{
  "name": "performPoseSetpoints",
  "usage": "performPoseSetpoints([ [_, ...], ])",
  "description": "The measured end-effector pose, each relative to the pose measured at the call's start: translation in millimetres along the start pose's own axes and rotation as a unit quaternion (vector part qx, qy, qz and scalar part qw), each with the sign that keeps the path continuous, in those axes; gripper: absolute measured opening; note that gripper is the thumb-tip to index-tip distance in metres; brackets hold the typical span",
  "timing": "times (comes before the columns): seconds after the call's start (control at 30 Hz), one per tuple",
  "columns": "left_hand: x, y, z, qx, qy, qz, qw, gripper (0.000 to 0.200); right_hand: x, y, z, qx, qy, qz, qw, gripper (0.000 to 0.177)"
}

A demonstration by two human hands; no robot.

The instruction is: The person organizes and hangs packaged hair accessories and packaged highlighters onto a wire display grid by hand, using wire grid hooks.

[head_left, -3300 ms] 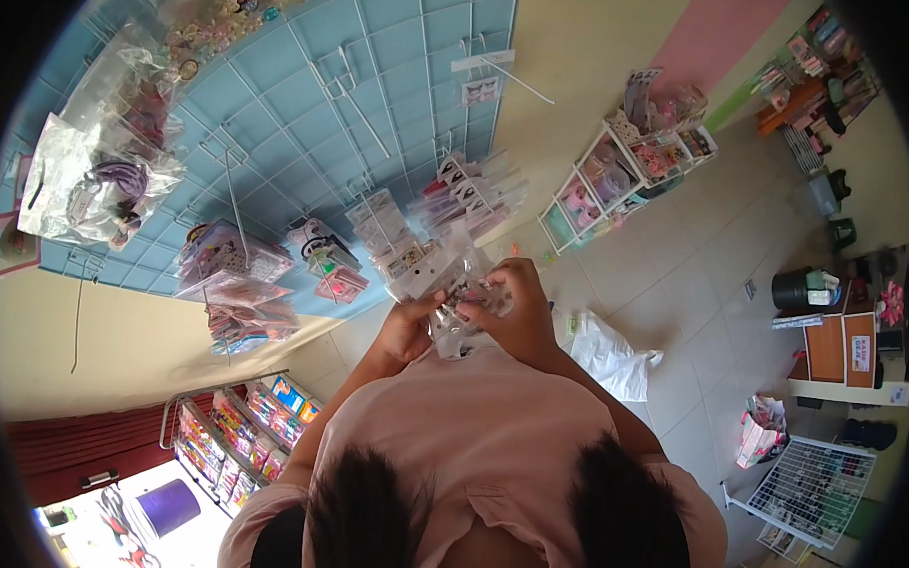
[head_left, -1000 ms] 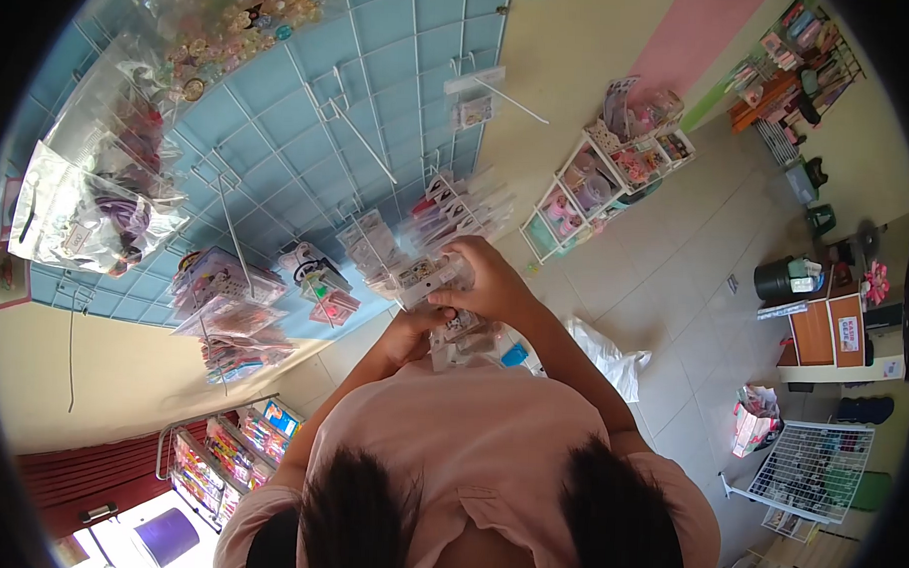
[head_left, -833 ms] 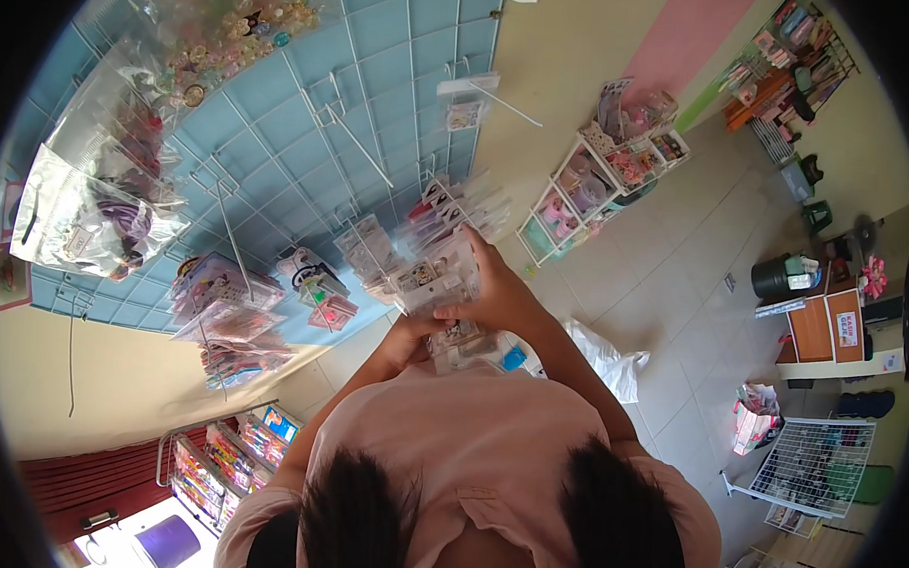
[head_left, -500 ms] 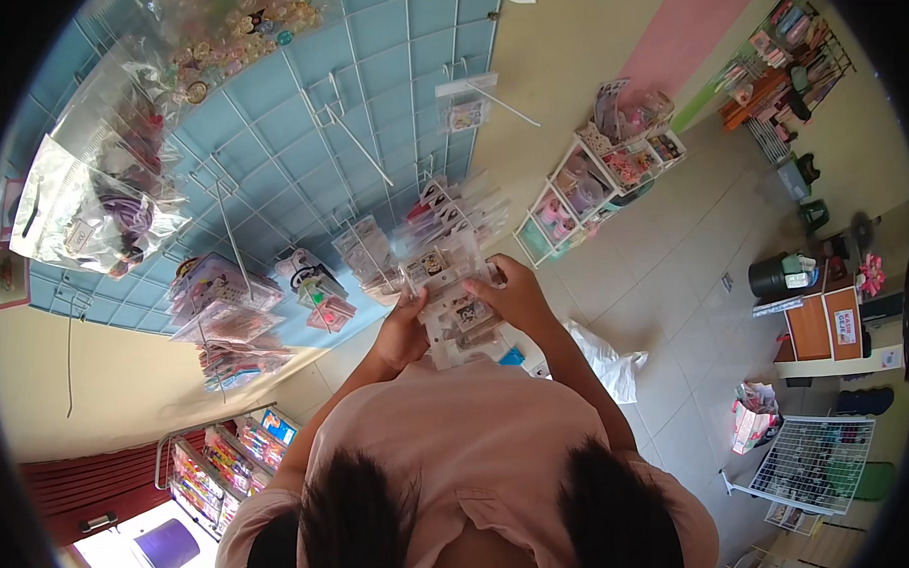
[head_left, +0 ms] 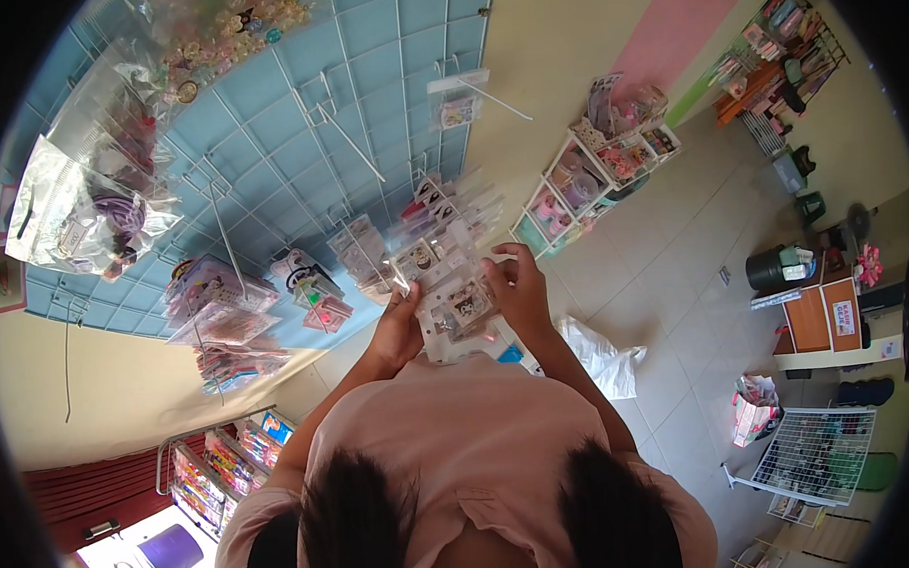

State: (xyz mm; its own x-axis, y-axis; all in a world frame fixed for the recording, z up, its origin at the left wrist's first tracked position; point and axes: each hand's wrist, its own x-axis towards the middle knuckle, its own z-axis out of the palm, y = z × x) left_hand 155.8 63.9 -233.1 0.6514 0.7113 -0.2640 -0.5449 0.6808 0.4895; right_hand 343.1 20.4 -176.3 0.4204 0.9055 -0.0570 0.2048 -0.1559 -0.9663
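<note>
A cluster of small clear plastic packets (head_left: 466, 302) with dark-and-white little items inside is in front of my chest. My left hand (head_left: 400, 332) grips the packets' left edge, thumb on top. At their right edge, my right hand (head_left: 520, 291) is closed with curled fingers, the thumb against the packet edge; its fingertips are partly hidden. Just beyond the held packets, more clear packets (head_left: 363, 253) hang from the wire grid rack (head_left: 280, 128).
Other hooks carry hair-tie packs (head_left: 309, 289) and bagged accessories (head_left: 219, 301). A bare hook (head_left: 344, 145) juts outward. A white tiered shelf (head_left: 593, 174) stands to the right. On the tiled floor lies a white plastic bag (head_left: 602, 357). A counter (head_left: 824, 317) is farther right.
My right hand has slid outward from the packets' face to their right edge, its fingers more curled. The packets lie more fanned and flatter. My left hand keeps its grip.
</note>
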Motion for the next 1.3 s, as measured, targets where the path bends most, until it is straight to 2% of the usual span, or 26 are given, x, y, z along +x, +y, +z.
performPoseSetpoints([
  [0.1, 5, -3, -9, -0.012, 0.043, 0.003, 0.999, 0.045, -3, 12, 2, -0.147, -0.022, -0.164, 0.975, 0.05],
  [0.2, 5, -5, -9, 0.008, 0.058, 0.017, 0.998, 0.043, -6, 11, -1, -0.173, -0.092, -0.122, 0.973, 0.055],
  [0.3, 1, -5, -4, 0.01, 0.06, 0.034, 0.998, 0.04, -2, 24, -2, -0.04, -0.098, -0.031, 0.994, 0.055],
  [0.4, 1, -4, -5, 0.023, 0.043, 0.042, 0.998, 0.039, 0, 25, -12, 0.115, -0.122, 0.017, 0.986, 0.053],
  [0.5, 0, -4, -1, -0.009, 0.051, 0.031, 0.998, 0.044, 2, 14, -24, 0.041, -0.108, -0.004, 0.993, 0.047],
  [0.6, -2, -1, 1, -0.005, 0.085, -0.006, 0.996, 0.039, 20, 17, -38, -0.015, -0.086, -0.045, 0.995, 0.043],
  [0.63, -2, -2, -1, -0.003, 0.081, -0.01, 0.997, 0.038, 24, 11, -43, -0.022, -0.038, -0.022, 0.999, 0.039],
  [0.73, -2, -2, -9, 0.005, 0.075, -0.02, 0.997, 0.036, 46, -14, -46, 0.112, 0.03, -0.151, 0.982, 0.039],
  [0.83, -3, -1, -8, 0.006, 0.069, -0.023, 0.997, 0.036, 56, -59, -42, 0.225, 0.048, -0.252, 0.94, 0.04],
  [0.97, -6, 1, 1, -0.012, 0.044, -0.023, 0.999, 0.038, 71, -85, -46, 0.209, 0.042, -0.297, 0.931, 0.045],
  [1.1, -3, -2, -10, -0.036, 0.013, -0.021, 0.999, 0.04, 77, -91, -44, 0.19, 0.041, -0.286, 0.938, 0.043],
  [1.3, -7, 3, -7, -0.041, 0.029, -0.026, 0.998, 0.041, 90, -77, -43, 0.198, 0.046, -0.233, 0.951, 0.036],
])
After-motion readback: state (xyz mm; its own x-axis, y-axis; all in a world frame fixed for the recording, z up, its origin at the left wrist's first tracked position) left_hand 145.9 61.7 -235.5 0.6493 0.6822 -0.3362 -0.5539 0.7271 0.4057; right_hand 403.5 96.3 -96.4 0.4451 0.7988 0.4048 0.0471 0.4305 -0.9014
